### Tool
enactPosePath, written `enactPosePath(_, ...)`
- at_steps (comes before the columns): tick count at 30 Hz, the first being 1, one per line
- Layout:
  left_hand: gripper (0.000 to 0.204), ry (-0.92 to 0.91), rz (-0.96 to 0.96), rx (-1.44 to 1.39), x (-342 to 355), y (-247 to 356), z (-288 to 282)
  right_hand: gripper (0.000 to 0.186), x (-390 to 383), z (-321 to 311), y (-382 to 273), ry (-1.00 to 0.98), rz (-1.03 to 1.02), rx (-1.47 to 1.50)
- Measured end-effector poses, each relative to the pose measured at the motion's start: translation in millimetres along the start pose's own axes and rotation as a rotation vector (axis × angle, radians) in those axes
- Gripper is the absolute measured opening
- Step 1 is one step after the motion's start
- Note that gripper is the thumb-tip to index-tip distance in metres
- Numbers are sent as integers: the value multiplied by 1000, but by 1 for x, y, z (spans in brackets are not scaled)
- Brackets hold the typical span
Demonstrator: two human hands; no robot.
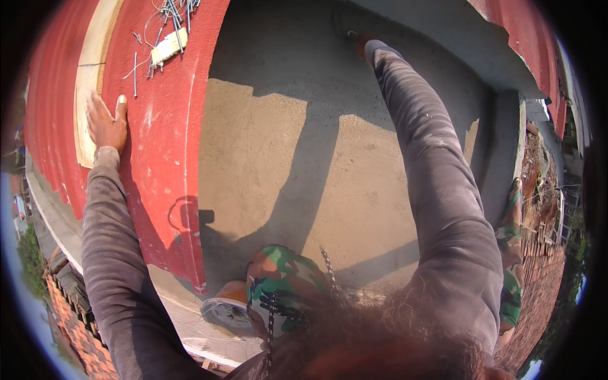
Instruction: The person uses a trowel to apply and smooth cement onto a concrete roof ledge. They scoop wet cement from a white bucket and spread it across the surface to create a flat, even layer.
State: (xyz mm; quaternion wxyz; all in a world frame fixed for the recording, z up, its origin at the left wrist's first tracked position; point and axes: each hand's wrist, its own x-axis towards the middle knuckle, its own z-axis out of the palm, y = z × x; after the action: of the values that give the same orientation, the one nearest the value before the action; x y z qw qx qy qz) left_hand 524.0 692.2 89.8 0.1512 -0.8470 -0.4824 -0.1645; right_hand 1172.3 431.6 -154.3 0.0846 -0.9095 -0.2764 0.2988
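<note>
Closest to you, your knee in green camouflage trousers (278, 278) bends over the grey concrete floor (297, 158), beside an orange sandal (228, 304). Your left hand (106, 123) lies flat and open on the red metal sheet (164, 145), fingers spread, holding nothing, touching a pale wooden strip (92, 82). Farther up the sheet lies a pile of nails (171, 19). Your right hand (362, 43) reaches far into shadow; you cannot tell if it grips anything.

Bare concrete slab (285, 158) lies open; loose nails (171, 16) clutter the red sheet (158, 145).
</note>
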Motion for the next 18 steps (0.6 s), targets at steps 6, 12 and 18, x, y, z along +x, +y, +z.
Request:
enactPosePath(6,91,-2,40,-91,1,17,17,52,99,-14,89,190,-64,-454)
enactPosePath(12,90,42,72,-5,3,-4,-4,44,71,-58,250,218,196,-455)
enactPosePath(18,90,37,68,-22,5,-2,7,40,-22,-100,345,47,266,-615)
